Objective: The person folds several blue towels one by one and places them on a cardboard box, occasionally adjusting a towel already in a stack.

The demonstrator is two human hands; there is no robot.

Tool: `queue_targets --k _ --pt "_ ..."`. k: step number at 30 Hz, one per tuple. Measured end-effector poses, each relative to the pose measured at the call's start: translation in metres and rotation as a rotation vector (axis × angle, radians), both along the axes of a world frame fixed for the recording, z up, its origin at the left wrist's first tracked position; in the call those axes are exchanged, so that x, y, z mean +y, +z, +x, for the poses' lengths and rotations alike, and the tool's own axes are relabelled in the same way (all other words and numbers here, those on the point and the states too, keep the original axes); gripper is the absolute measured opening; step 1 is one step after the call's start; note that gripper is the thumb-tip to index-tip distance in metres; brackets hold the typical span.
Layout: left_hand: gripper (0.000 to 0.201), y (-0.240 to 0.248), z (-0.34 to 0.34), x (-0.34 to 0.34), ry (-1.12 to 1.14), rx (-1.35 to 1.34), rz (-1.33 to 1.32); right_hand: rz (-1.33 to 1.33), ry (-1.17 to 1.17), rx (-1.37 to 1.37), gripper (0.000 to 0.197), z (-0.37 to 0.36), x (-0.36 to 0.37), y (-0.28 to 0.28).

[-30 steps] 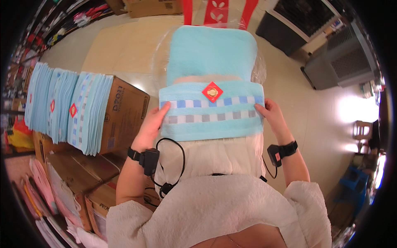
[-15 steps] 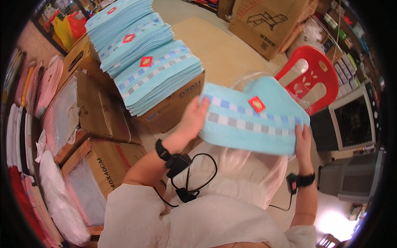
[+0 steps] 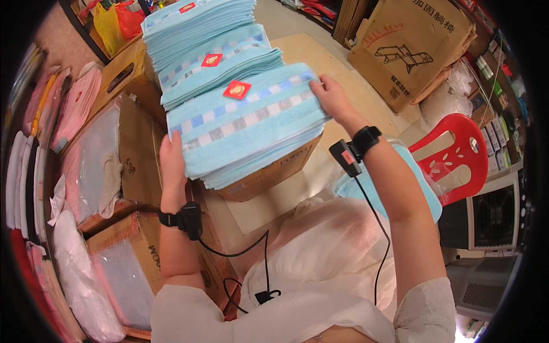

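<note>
A light blue towel with checked bands and a red square label lies over the front pile of like towels on a cardboard box. My left hand grips its left edge, thumb on top and fingers tucked under. At its far right corner my right hand pinches the edge between thumb and fingers. Right behind it rise two more piles of blue towels, a middle stack and a far stack. More blue towels lie by the red chair, partly hidden by my right forearm.
The red plastic chair stands at the right, beside a grey and black appliance. Open cartons line the left, next to shelves of folded cloth. A large carton leans at the back right. Black cables run from both wrist straps.
Both hands have carried the towel left and away from me, from above my lap onto the front stack. The view has shifted, and towels by the chair now show.
</note>
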State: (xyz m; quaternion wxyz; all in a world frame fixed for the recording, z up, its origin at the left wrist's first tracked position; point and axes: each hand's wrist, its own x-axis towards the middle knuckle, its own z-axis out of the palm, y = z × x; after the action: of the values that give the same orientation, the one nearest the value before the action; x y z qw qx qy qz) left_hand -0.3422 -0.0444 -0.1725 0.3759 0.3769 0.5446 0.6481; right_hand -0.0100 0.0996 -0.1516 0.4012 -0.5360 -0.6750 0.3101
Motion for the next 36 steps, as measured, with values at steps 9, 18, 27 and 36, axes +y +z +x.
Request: queue_targets --k 9,18,27,36 --pt "0.026 -0.076 -0.010 0.009 0.051 0.127 -0.120 -0.026 -0.033 -0.175 0.028 -0.008 0.028 -0.058" --pt "0.036 -0.068 0.003 0.013 0.050 0.157 -0.123 -0.140 -0.056 -0.357 0.031 -0.002 0.020 -0.061" --pt "0.039 -0.065 -0.001 0.010 0.150 0.235 -0.195 -0.166 0.068 -0.318 0.060 0.003 -0.011 -0.038" --pt "0.052 -0.069 0.013 0.000 0.206 1.221 -0.056 -0.339 -0.012 -0.437 0.050 0.211 -0.088 -0.023"
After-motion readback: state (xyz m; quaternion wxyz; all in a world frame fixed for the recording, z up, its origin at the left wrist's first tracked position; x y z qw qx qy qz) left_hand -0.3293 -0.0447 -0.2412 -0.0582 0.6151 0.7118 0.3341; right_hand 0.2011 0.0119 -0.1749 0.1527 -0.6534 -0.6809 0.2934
